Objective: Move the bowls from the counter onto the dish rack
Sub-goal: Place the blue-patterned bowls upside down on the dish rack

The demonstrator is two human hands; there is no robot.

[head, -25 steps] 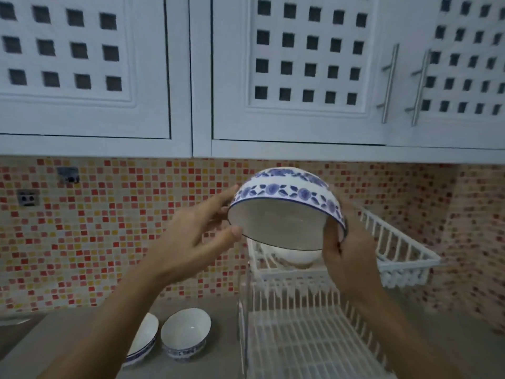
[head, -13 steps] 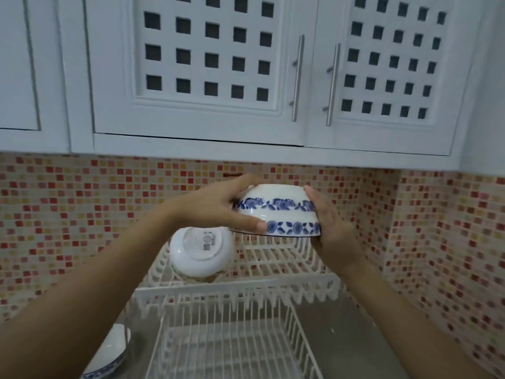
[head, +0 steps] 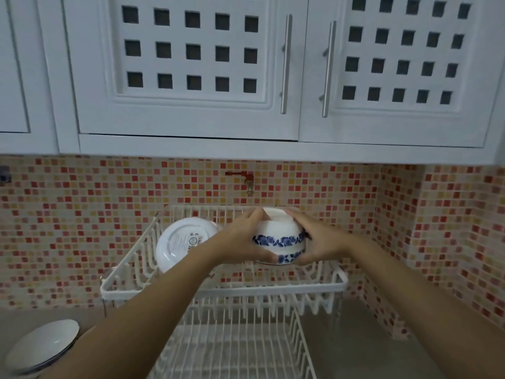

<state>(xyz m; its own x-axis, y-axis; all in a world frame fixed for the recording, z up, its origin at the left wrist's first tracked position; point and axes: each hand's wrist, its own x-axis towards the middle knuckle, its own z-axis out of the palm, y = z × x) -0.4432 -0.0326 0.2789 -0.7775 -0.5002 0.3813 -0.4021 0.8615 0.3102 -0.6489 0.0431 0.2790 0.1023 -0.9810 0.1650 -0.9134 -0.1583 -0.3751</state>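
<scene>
A white bowl with blue flower bands point(head: 278, 236) is upside down inside the upper tier of the white wire dish rack point(head: 224, 291), on its right half. My left hand point(head: 243, 242) grips its left side and my right hand point(head: 314, 242) grips its right side. Whether the bowl's rim touches the wires is hidden by my fingers. A second white bowl point(head: 183, 242) leans on its side in the same tier's left half, its labelled base facing me. Another bowl point(head: 41, 346) stands on the grey counter at the lower left.
The rack's lower tier point(head: 235, 348) sits below my arms. White cabinets point(head: 191, 77) hang low over the rack. A mosaic tile wall point(head: 68, 228) backs it, with a corner at the right. A red tap point(head: 243, 176) sticks out above the rack.
Both hands have lowered the upside-down bowl from above the rack down into the upper tier's right half. The view has tilted down a little.
</scene>
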